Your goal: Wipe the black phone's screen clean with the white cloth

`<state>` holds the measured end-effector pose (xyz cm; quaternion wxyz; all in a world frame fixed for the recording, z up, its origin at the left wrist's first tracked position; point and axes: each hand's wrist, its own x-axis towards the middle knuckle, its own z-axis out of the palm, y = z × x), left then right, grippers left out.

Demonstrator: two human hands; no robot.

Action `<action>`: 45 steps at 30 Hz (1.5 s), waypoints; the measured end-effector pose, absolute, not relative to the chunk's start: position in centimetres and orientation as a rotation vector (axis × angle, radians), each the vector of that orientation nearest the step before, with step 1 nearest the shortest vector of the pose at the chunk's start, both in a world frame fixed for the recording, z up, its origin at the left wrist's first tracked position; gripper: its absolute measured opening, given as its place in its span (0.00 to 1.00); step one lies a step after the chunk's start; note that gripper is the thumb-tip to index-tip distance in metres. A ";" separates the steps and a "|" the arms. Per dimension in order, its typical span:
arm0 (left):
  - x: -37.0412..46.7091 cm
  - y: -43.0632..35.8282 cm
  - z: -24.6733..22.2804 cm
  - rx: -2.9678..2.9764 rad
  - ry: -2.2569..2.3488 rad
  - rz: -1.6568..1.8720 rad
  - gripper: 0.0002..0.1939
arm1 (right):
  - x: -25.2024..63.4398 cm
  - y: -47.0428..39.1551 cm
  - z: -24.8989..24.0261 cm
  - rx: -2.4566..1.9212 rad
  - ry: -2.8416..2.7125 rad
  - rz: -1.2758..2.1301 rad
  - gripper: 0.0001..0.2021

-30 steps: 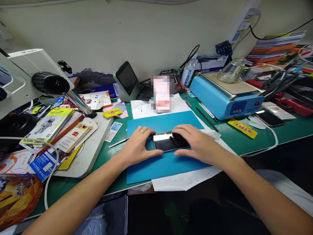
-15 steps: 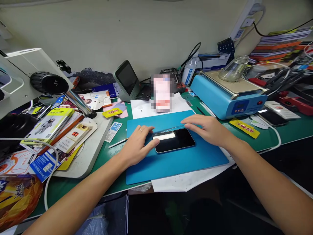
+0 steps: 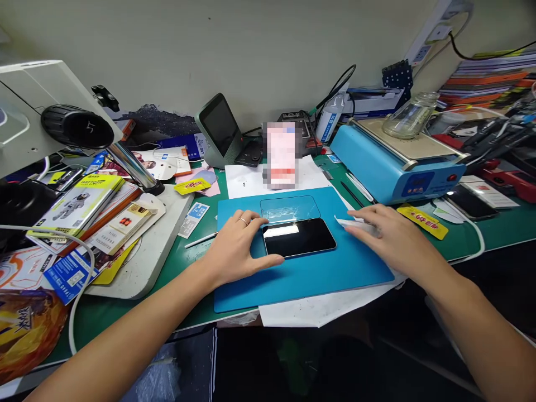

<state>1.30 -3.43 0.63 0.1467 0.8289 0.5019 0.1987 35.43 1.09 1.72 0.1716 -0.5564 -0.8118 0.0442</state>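
A black-screened phone (image 3: 305, 239) lies face up on the blue mat (image 3: 272, 285), with a bright reflection at its upper left. Behind it a clear glass sheet with a dark outline (image 3: 291, 209) rests flat on the mat. My left hand (image 3: 238, 243) is at the phone's left end, thumb and fingers spread apart around that corner. To the right of the phone, my right hand (image 3: 379, 231) is closed on a small white, thin piece (image 3: 355, 224) above the mat; its exact nature is unclear.
A blue machine (image 3: 377, 162) carrying a glass jar (image 3: 408, 120) stands at the back right. A small screen device (image 3: 220, 131) and a blurred upright panel (image 3: 281, 156) stand behind the mat. Boxes (image 3: 81, 204) and a microscope stand (image 3: 138, 167) fill the left.
The clear sheet now lies flat behind the phone. My right hand has moved right, away from it, and shows a white piece. My left thumb has shifted toward the phone's near edge.
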 end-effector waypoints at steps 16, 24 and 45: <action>1.3 -3.3 0.5 2.490 1.407 0.476 0.32 | 24.9 -4.9 0.7 -0.884 -2.425 0.082 0.11; -1.5 -3.9 3.8 2.580 1.752 0.369 0.14 | 24.7 -5.1 0.0 -0.891 -2.620 0.146 0.25; 2.5 -17.7 7.5 2.164 1.144 0.757 0.14 | 34.8 -12.9 -3.9 -1.226 -1.972 0.176 0.29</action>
